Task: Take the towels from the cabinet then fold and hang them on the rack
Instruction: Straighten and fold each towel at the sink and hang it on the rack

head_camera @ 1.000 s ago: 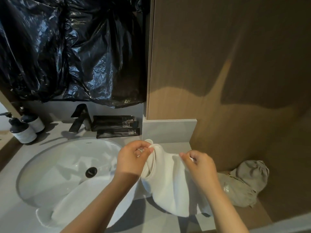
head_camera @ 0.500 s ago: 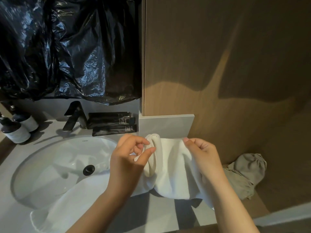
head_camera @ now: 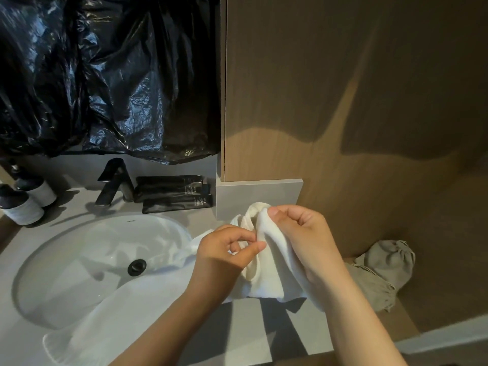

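Centre frame, above the counter (head_camera: pixel 239 336) — your left hand (head_camera: pixel 223 256) and right hand (head_camera: pixel 303 239) both pinch the bunched white towel (head_camera: pixel 269 270); its tail trails lower left over the sink (head_camera: pixel 79 249).

There is a single view, from a wide-angle camera worn on the person's head. It looks forward and steeply down over the table (head_camera: pixel 237 331), close to both hands at lower centre. The sink (head_camera: pixel 87 262) fills the lower left, the wooden cabinet panel (head_camera: pixel 343 101) the right and upper right, black plastic sheeting (head_camera: pixel 105 75) the upper left. Straight edges bow toward the frame's borders.
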Tool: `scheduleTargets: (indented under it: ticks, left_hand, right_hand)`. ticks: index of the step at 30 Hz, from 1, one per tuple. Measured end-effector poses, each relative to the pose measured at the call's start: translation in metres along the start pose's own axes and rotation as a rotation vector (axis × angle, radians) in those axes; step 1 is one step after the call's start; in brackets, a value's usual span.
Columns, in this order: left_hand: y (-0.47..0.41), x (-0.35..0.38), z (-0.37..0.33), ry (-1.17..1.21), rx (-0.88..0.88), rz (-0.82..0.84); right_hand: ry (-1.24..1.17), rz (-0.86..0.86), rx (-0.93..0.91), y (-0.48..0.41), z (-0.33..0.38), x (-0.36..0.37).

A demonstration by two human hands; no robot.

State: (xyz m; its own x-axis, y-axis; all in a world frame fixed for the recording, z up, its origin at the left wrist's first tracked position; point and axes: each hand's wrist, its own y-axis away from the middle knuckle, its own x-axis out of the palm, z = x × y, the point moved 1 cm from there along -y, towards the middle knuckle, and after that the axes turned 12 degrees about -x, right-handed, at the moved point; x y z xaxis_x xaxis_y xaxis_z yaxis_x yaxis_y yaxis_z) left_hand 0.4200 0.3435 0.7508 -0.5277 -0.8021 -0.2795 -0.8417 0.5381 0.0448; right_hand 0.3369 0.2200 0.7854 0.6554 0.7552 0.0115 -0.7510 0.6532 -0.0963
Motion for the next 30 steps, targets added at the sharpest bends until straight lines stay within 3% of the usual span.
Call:
scheduleTargets:
  ticks: [6,9,16,24,30]
  left_hand:
    - [-0.009,-0.008,0.009,0.043,-0.05,-0.022]
    - [-0.013,-0.016,0.007,0.093,-0.082,-0.026]
    - [-0.021,-0.018,0.004,0.106,-0.143,-0.053]
    - [-0.021,-0.014,-0.007,0.118,-0.164,-0.065]
    - [-0.021,-0.025,-0.059,0.111,0.038,-0.018]
  right_hand:
    - [0.235,0.068,-0.156,0.007,-0.002,-0.026]
    - [0.411,0.141,-0.134,0.011,-0.005,-0.053]
    - [0.389,0.209,-0.093,0.024,-0.017,-0.062]
    - [0.371,-0.107,-0.274,0.021,0.014,-0.063]
    - [0.269,-0.214,-0.39,0.013,0.057,-0.058]
